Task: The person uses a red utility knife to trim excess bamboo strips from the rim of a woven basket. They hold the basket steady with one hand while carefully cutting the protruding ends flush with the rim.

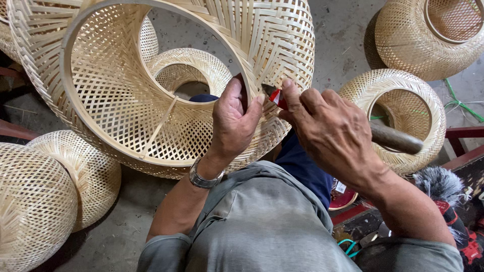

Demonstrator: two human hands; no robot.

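Note:
A large woven bamboo basket (116,90) lies on its side over my lap, its round open rim facing me. My left hand (233,121) grips the near rim, thumb pressed against the weave. My right hand (330,133) holds a knife with a dark wooden handle (396,138) and red tape near the blade. The blade tip (268,90) touches the woven edge between my thumbs. A metal watch (203,179) sits on my left wrist.
More woven bamboo baskets surround me: two at the lower left (45,196), one beside my right hand (403,108), one at the top right (433,35). A red frame (461,136) and a furry grey microphone cover (441,184) lie to the right. The floor is grey concrete.

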